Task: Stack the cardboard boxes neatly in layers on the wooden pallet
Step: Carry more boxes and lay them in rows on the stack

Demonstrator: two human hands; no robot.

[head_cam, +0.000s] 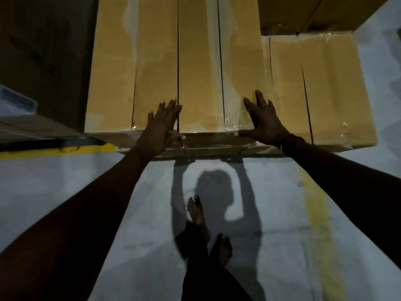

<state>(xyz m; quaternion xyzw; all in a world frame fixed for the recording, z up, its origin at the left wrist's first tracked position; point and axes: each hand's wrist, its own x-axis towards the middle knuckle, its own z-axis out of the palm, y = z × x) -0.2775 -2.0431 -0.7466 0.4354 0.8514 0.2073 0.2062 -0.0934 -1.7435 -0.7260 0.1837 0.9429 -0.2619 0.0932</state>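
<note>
Two bare feet (202, 216) stand on the pale floor (271, 257), where the person's shadow (214, 192) falls. Past them, the left hand (161, 124) lies flat with fingers spread on the near edge of the stacked cardboard boxes (199, 72), gripping nothing. The right hand (263, 121) also rests there, fingers splayed on top and thumb along the front edge. Just right sits a lower box (321, 88). Under the stack's near edge, the wooden pallet (208, 149) shows.
</note>
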